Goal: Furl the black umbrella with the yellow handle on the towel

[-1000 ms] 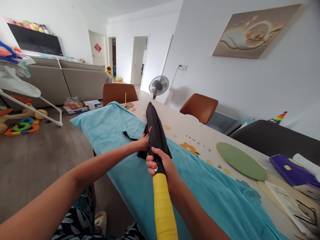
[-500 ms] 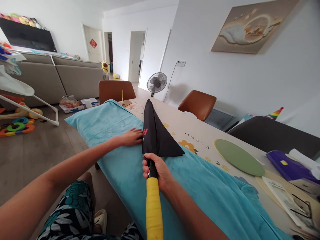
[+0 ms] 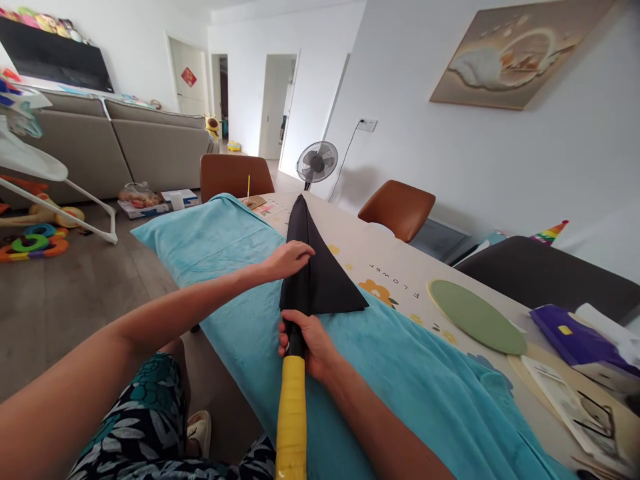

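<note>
A folded black umbrella [image 3: 320, 273] with a yellow handle [image 3: 291, 413] lies lengthwise on a teal towel [image 3: 400, 373], its tip pointing away from me. My right hand [image 3: 306, 335] is wrapped round the shaft just above the yellow grip. My left hand [image 3: 289, 258] rests on top of the black canopy, fingers curled over its left side. A flap of the canopy spreads out to the right on the towel.
The towel covers a long table [image 3: 400, 267] with a flower-print cloth. A green round mat [image 3: 475, 315], a purple box [image 3: 575, 337] and papers [image 3: 575, 407] lie at the right. Brown chairs [image 3: 397, 208], a fan [image 3: 317, 161], a sofa [image 3: 150, 150] and toys [image 3: 35, 240] stand beyond.
The canopy has spread from a tight bundle into a flap on the right. My left hand moved from the canopy's left side onto its top. My right hand kept its hold on the shaft.
</note>
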Demonstrator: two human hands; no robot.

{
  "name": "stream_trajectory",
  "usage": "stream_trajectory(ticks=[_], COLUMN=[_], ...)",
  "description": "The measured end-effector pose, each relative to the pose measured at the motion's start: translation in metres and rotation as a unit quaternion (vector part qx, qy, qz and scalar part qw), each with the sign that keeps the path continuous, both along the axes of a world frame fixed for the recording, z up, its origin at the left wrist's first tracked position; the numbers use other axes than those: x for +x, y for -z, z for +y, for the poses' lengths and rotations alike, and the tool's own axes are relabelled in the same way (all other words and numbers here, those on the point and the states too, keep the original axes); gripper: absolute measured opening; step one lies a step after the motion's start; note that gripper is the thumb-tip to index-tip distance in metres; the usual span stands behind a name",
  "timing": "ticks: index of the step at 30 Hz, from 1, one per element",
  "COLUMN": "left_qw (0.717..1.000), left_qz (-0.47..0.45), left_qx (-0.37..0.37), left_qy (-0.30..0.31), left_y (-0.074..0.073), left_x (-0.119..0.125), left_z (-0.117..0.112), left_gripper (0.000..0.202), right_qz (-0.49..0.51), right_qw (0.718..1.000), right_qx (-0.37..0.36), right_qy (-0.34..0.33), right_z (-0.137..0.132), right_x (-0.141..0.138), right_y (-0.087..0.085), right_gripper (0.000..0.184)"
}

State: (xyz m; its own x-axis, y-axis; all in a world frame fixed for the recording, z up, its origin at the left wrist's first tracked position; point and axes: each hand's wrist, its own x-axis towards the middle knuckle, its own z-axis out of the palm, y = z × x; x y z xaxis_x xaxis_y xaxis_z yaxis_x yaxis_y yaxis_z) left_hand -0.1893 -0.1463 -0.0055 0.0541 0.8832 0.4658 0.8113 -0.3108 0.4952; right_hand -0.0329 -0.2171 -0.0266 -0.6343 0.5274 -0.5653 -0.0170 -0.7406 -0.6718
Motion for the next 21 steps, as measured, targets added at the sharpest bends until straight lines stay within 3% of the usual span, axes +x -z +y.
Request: stream_trajectory(ticks=[3, 7, 11, 21], left_qw=[0.991, 0.943, 0.919, 0.942], left_qz=[0.086, 0.244, 0.299, 0.273], left_qx=[-0.052, -0.124, -0.182, -0.114], left_qy=[0.086, 0.188, 0.179, 0.157], left_y=[-0.008, -0.004, 0.008, 0.024], left_x=[0.039, 0.078, 0.1, 0.103], left_z=[0.021, 0.053, 0.076, 0.073], left_gripper=[0.032, 0.035, 0.031, 0.03], right_qz=[0.004, 0.01, 0.026, 0.044], right_qw=[1.0, 1.0, 0.999, 0.998], right_qx=[0.008, 0.019, 0.028, 0.037], right_qy=[0.002, 0.002, -0.002, -0.007], right_z=[-0.001, -0.001, -0.001, -0.001], right_x=[0.0, 0.001, 0.002, 0.002], right_y=[0.0, 0.001, 0.003, 0.005], right_gripper=[0.015, 0.013, 0.012, 0.009])
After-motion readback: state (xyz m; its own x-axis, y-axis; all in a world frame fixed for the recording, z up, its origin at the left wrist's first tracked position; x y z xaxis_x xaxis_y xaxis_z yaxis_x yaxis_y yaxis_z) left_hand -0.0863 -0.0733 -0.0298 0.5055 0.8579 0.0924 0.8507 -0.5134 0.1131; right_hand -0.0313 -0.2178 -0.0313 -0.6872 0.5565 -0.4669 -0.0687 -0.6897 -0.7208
